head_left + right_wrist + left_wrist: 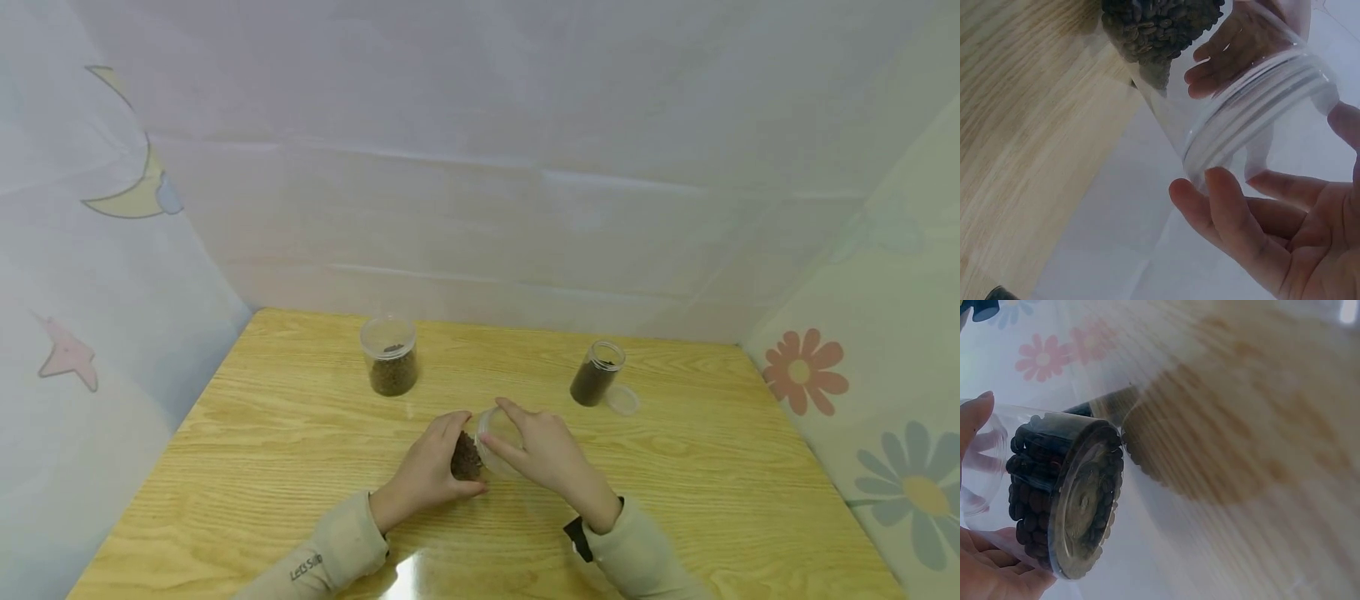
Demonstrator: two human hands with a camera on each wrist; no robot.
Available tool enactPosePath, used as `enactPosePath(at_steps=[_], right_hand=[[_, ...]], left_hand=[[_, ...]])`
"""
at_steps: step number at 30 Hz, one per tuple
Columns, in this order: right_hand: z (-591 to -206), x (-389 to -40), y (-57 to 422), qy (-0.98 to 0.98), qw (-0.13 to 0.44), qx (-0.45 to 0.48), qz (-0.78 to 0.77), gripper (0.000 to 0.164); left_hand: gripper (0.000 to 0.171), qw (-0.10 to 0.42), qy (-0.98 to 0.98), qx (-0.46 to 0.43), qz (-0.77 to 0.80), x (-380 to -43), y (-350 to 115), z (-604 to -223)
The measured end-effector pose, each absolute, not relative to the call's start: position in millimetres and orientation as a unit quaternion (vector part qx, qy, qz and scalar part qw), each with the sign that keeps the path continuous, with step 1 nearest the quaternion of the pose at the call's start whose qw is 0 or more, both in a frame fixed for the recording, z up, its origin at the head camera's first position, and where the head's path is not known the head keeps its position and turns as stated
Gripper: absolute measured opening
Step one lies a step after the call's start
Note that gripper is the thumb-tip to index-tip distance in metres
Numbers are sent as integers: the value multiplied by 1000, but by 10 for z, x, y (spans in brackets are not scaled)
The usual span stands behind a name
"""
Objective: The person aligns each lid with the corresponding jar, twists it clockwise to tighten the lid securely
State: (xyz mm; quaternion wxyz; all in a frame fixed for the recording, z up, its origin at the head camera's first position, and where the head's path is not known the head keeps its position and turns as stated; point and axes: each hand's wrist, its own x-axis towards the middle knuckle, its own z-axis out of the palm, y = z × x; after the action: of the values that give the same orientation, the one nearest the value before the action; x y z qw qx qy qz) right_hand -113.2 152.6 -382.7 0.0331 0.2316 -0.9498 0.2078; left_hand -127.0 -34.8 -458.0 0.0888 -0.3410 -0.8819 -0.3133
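Observation:
A clear plastic jar (pixel 1041 481), partly filled with dark bean-like pieces (pixel 1147 25), is held tilted on its side near the middle of the table. My left hand (pixel 426 468) grips its body near the filled end, thumb on one side and fingers on the other. At the jar's other end, the curled fingers of my right hand (pixel 551 450) hold the clear ribbed lid (pixel 1260 106) around its edge. The lid sits at the jar's mouth; how tightly, I cannot tell. In the right wrist view, the left hand's fingers show through the clear wall.
Behind, to the left, stands another clear jar (pixel 393 375) with brown contents. A narrower, uncovered jar (pixel 592 383) of dark grains stands at the back right, with a small clear lid (pixel 624 400) beside it. Printed cloth walls (pixel 480 225) border the wooden table (pixel 262 433).

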Motion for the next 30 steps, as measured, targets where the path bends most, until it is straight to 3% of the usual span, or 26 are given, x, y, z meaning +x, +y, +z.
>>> enactPosePath(at_steps=[23,30], right_hand=[[-3880,-1118,1402,-980,49,140,133,64],[-3911,-1124,1454,-957,73,157,232,54]], left_hand=[[93,86,-882,-337,-318,-1272,-357,-4573],[92,77,-884,-331,-321,-1276,-357,-4575]])
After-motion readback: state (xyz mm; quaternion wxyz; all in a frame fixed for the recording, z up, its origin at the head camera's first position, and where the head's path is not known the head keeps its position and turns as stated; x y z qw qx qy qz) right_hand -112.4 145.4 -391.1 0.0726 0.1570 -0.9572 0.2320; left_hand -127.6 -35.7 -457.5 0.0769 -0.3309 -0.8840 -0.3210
